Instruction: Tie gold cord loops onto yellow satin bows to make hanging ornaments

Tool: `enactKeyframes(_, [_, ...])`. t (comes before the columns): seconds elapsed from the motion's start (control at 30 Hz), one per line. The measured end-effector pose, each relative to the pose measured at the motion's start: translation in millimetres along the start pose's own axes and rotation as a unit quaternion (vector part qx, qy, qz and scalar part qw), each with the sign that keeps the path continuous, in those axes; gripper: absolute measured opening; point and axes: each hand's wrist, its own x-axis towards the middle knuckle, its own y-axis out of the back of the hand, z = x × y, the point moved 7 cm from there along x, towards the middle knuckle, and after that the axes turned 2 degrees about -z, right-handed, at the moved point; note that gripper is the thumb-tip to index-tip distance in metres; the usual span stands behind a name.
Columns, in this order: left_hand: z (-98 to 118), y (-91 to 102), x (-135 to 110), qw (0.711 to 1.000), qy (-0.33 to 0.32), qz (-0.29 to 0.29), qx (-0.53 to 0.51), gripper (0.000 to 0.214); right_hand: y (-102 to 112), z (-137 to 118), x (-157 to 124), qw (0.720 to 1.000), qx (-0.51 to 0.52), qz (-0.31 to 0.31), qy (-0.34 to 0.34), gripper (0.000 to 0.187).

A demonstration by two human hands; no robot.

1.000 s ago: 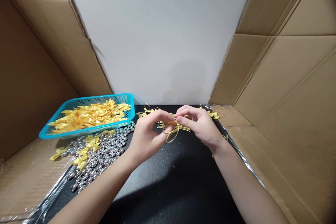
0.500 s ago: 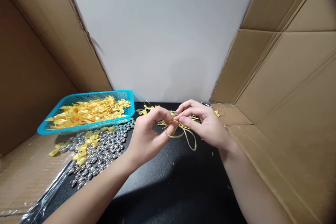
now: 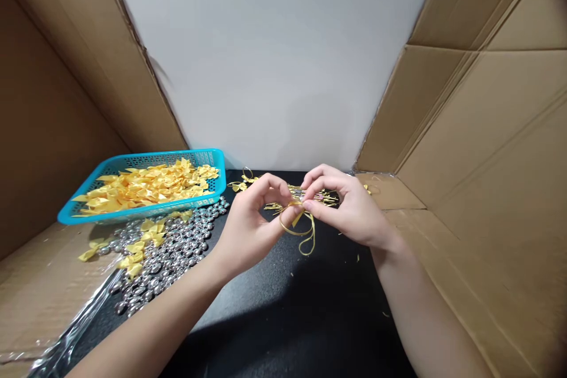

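My left hand (image 3: 254,221) is closed, thumb and index finger pinching a small yellow ribbon bow (image 3: 296,218), much of it hidden by the fingertips. A thin gold cord (image 3: 314,236) hangs below the fingers in a loop, and a second, rounder gold loop (image 3: 287,230) curves under my left thumb. From the other side my right hand (image 3: 348,207) closes thumb and fingertips on the cord at the bow, almost touching the left fingertips. Just behind the hands, a bundle of gold cord pieces (image 3: 328,198) lies on the black table (image 3: 283,319).
At the left a blue plastic basket (image 3: 224,174) holds many yellow ribbon bows (image 3: 150,186). Silver beads (image 3: 177,248) spread in front of it, with loose bows (image 3: 153,231) on top. Finished-looking bow loops (image 3: 239,186) lie behind my left hand. Cardboard walls (image 3: 500,130) stand at both sides.
The hanging cord loop has become smaller and swung left, closer under the fingers. More yellow ribbon shows below the pinch. Both hands stay nearly in place.
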Motion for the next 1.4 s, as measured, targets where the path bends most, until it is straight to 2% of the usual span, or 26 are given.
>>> enactKeyframes(0.2, [-8, -3.3, 0, 0.995, 0.059, -0.015, -0.077, 0.018, 2, 0, 0, 1.0, -0.01, -0.014, 0.012, 0.009])
enactKeyframes(0.4, [-10, -2.9, 2, 0.994, 0.067, -0.004, -0.089, 0.027, 2, -2, 0, 0.999, -0.009, -0.032, 0.028, 0.009])
enactKeyframes(0.53, [-14, -4.8, 2, 0.992, 0.067, -0.017, -0.107, 0.026, 3, -1, 0, 0.998, -0.012, -0.045, 0.031, 0.009])
enactKeyframes(0.7, [-14, -5.2, 0, 0.99, 0.077, -0.016, -0.118, 0.024, 1, 6, 2, 0.997, 0.05, -0.063, 0.017, 0.009])
enactKeyframes(0.9, [-11, -3.6, -1, 0.989, 0.082, -0.003, -0.121, 0.024, -3, 13, 4, 0.994, 0.095, -0.05, 0.004, 0.008])
enactKeyframes(1.4, [-14, -4.0, -1, 0.991, 0.083, 0.005, -0.105, 0.024, -3, 6, 3, 0.998, 0.052, -0.027, 0.02, 0.01])
